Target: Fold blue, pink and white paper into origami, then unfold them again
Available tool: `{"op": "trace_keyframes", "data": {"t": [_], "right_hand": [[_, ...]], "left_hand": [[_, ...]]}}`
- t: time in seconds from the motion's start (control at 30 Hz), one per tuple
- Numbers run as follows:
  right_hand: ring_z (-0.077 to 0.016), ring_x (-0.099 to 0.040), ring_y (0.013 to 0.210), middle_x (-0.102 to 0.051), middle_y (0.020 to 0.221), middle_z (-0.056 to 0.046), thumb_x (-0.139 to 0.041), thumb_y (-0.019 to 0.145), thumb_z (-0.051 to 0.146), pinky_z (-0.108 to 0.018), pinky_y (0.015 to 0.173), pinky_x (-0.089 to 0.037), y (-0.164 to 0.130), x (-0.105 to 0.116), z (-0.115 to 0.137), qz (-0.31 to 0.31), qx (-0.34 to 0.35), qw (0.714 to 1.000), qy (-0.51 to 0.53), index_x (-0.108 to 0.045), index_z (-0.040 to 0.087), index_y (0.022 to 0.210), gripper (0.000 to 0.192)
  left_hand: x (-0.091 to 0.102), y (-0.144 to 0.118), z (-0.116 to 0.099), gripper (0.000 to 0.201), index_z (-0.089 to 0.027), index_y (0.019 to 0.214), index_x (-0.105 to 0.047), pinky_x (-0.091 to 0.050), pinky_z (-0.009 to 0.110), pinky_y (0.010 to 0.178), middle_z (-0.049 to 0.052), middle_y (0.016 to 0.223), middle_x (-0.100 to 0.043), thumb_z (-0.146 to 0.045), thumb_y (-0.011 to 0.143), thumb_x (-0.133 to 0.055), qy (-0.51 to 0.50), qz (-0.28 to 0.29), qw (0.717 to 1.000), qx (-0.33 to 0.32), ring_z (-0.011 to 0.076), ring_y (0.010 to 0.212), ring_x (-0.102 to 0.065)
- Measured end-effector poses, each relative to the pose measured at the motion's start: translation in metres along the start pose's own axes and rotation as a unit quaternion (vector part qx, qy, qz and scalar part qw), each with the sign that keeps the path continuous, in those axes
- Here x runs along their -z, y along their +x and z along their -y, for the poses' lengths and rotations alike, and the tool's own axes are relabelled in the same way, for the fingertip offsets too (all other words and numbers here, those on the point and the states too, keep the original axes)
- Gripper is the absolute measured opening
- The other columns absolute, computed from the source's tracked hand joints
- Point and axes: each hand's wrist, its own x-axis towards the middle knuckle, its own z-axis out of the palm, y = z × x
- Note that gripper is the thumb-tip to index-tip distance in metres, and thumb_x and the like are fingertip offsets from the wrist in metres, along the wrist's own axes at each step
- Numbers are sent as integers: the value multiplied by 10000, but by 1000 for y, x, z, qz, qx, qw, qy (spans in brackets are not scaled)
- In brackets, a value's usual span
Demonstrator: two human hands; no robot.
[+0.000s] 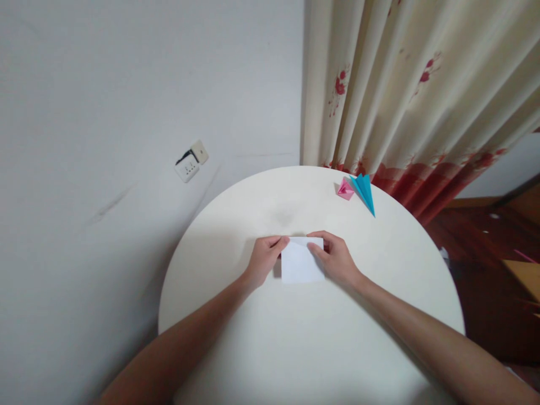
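A white sheet of paper (301,265), roughly square, is held a little above the white round table (236,216). My left hand (265,256) pinches its upper left corner, thumb on top and fingers underneath. On the other side, my right hand (335,257) grips the upper right part, its thumb lying on the paper's face and its fingers behind. A faint crease or edge runs near the top of the sheet. The fingers beneath the paper are partly hidden.
Toward the table's far right edge lie a blue paper plane (365,193) and a pink folded paper piece (345,190). A flowered curtain (405,101) hangs behind them. The wall at left carries a power socket (187,168). Dark wooden floor (476,253) shows at right.
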Motion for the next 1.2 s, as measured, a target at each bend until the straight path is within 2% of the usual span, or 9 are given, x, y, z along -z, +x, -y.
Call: {"op": "trace_keyframes", "data": {"t": [0.13, 0.33, 0.47, 0.6, 0.67, 0.87, 0.97, 1.07, 1.2], "right_hand": [[-133, -516, 523, -629, 620, 0, -681, 798, 421, -233, 459, -360, 3, 2, 0, -24, -40, 999, -6, -696, 160, 787, 262], [-130, -544, 555, -669, 631, -21, -751, 727, 371, -239, 518, -383, 2, 5, 2, 116, -52, 992, 2, -717, 135, 677, 243], [-125, -513, 503, -658, 575, -30, -775, 690, 414, -245, 485, -349, 2, 2, -2, 36, -83, 995, 36, -701, 130, 622, 301], [-131, -518, 489, -660, 562, -38, -809, 636, 458, -250, 478, -348, 5, 0, -1, -94, -98, 987, 85, -677, 142, 588, 345], [-134, -531, 491, -665, 564, -40, -830, 610, 456, -252, 482, -358, 5, 1, 1, -93, -108, 985, 102, -677, 144, 589, 348], [-188, -632, 571, -738, 713, -70, -862, 576, 432, -284, 547, -456, 2, 0, 4, 44, -165, 972, 162, -761, 127, 794, 387], [-171, -598, 517, -711, 646, -51, -857, 574, 441, -269, 498, -425, 2, -1, 2, 9, -168, 972, 162, -742, 131, 717, 360], [-136, -530, 457, -652, 554, -21, -861, 561, 438, -246, 450, -363, 3, -1, 2, -48, -158, 973, 160, -685, 145, 612, 345], [-119, -493, 443, -610, 517, -4, -860, 571, 446, -239, 442, -331, 3, -2, 5, -53, -159, 972, 167, -644, 154, 563, 364]], "left_hand": [[-2, -2, -1, 339, -122, 907, -782, -494, 262, 676, 74, 843, -764, -423, 751, -781, 8, 28, 1000, -11, 186, 734, -668], [-1, -4, -2, 326, -109, 830, -783, -446, 238, 570, 74, 773, -755, -428, 767, -769, 55, 72, 996, 4, 175, 648, -654], [-1, -2, -2, 385, -117, 1011, -746, -477, 240, 595, 85, 893, -764, -442, 804, -736, 24, 105, 994, 12, 192, 725, -687], [1, 2, -1, 478, -141, 1141, -677, -532, 289, 811, 104, 1100, -746, -348, 732, -814, 7, 87, 996, -18, 233, 963, -701], [3, 4, 0, 461, -134, 1120, -670, -538, 301, 813, 107, 1051, -757, -334, 730, -815, 15, 68, 997, -17, 235, 940, -710], [6, 5, 1, 341, -143, 1069, -725, -542, 317, 859, 112, 1107, -747, -332, 787, -760, 87, 75, 991, -70, 249, 1003, -700], [4, 5, 2, 378, -157, 1117, -701, -546, 306, 844, 107, 1140, -730, -323, 784, -762, 117, 43, 987, -98, 236, 1003, -693], [1, 4, 2, 424, -160, 1105, -629, -555, 277, 761, 75, 1021, -730, -311, 743, -792, 64, 26, 993, -96, 201, 890, -703], [-2, 2, 2, 343, -166, 987, -588, -509, 214, 664, 18, 864, -681, -303, 745, -788, 36, 12, 995, -92, 143, 762, -666]]}}
